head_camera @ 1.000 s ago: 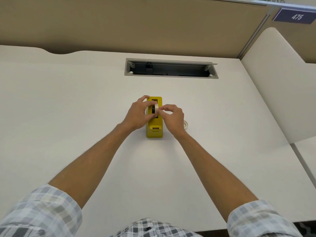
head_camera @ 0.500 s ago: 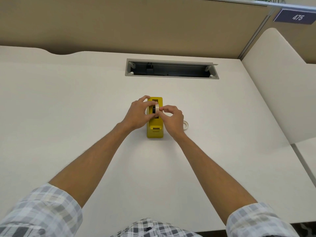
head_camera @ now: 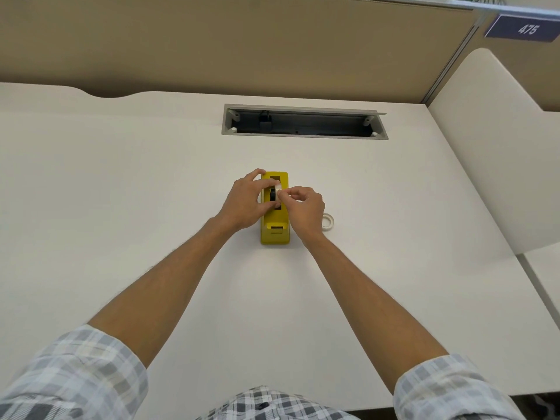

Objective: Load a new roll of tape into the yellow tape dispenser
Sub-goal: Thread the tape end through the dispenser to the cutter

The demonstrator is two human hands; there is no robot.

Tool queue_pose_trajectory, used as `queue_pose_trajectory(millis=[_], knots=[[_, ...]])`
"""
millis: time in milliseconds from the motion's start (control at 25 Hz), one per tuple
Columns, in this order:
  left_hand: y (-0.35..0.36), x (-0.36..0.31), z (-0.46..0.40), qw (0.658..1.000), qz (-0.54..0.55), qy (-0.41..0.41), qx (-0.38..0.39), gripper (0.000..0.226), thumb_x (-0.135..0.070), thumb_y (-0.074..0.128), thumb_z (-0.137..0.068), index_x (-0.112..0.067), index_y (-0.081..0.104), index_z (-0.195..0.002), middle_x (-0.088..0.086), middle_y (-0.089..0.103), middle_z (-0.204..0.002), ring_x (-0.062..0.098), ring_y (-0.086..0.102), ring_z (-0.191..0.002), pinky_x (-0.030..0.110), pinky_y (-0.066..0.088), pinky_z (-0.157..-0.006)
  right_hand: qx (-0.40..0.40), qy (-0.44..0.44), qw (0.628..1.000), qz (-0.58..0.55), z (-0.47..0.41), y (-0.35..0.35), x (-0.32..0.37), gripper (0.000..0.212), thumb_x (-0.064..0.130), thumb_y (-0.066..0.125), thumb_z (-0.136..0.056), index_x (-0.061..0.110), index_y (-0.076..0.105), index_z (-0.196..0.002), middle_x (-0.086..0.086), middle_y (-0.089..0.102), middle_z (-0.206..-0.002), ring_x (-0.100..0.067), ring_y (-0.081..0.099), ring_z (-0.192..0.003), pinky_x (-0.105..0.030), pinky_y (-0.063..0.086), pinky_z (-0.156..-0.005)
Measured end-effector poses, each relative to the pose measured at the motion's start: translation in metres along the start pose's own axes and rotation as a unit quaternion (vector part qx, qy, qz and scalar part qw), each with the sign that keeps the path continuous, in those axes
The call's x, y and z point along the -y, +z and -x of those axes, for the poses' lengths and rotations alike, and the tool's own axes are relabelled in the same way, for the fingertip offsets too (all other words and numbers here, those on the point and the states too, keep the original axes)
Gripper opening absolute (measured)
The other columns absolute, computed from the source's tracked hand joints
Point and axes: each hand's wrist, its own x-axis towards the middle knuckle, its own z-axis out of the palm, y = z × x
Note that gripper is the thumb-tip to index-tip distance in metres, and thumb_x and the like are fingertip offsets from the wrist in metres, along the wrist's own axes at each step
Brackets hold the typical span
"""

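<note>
The yellow tape dispenser (head_camera: 275, 231) stands upright in the middle of the white desk (head_camera: 121, 183), its cutter end toward me. A pale roll of tape (head_camera: 277, 189) on a black hub sits over the dispenser's slot. My left hand (head_camera: 245, 201) wraps the dispenser's left side, thumb and forefinger on the roll. My right hand (head_camera: 304, 207) pinches the roll's right side with thumb and fingertip. How deep the roll sits in the slot is hidden by my fingers.
A second, whitish tape ring (head_camera: 328, 222) lies flat on the desk just right of my right wrist. An open grey cable tray (head_camera: 303, 120) is cut into the desk behind the dispenser. A beige divider (head_camera: 497, 153) rises at the right.
My right hand's fingertips have shifted slightly on the roll; both hands stay at the dispenser. The dispenser has not moved.
</note>
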Motion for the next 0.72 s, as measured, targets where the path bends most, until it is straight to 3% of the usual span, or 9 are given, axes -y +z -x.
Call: queue_pose_trajectory(millis=[200, 440, 560, 720], knots=[[0.001, -0.002, 0.000, 1.000, 0.000, 0.000, -0.006, 0.052, -0.044, 0.070, -0.082, -0.028, 0.058, -0.129, 0.003, 0.042, -0.148, 0.031, 0.044, -0.127, 0.046, 0.042, -0.101, -0.025, -0.021, 0.998, 0.053, 0.001, 0.002, 0.001, 0.020, 0.044, 0.071, -0.076, 0.036, 0.061, -0.061, 0.013, 0.067, -0.093, -0.006, 0.063, -0.087, -0.031, 0.049, -0.073], [-0.001, -0.003, 0.001, 1.000, 0.005, 0.005, -0.008, 0.050, -0.046, 0.068, -0.083, -0.027, 0.059, -0.129, 0.003, 0.042, -0.147, 0.031, 0.045, -0.127, 0.046, 0.041, -0.101, -0.040, -0.061, 0.995, 0.067, 0.007, 0.007, -0.004, 0.023, 0.048, 0.066, -0.082, 0.031, 0.063, -0.067, 0.014, 0.061, -0.092, -0.003, 0.061, -0.084, -0.023, 0.037, -0.063], [-0.002, -0.003, 0.001, 1.000, 0.002, 0.005, -0.006, 0.051, -0.047, 0.068, -0.082, -0.028, 0.059, -0.129, 0.003, 0.042, -0.147, 0.031, 0.045, -0.127, 0.047, 0.042, -0.101, -0.027, -0.060, 0.997, 0.026, 0.007, 0.007, -0.008, 0.025, 0.052, 0.067, -0.084, 0.032, 0.063, -0.069, 0.011, 0.063, -0.093, -0.002, 0.062, -0.084, -0.017, 0.040, -0.065], [-0.002, -0.002, 0.001, 1.000, 0.004, 0.011, -0.005, 0.051, -0.048, 0.068, -0.081, -0.029, 0.059, -0.127, 0.004, 0.044, -0.146, 0.032, 0.046, -0.126, 0.047, 0.044, -0.100, -0.022, -0.045, 0.999, 0.001, 0.002, 0.006, -0.009, 0.025, 0.048, 0.071, -0.082, 0.027, 0.065, -0.070, 0.007, 0.064, -0.091, -0.004, 0.062, -0.083, -0.019, 0.042, -0.071]])
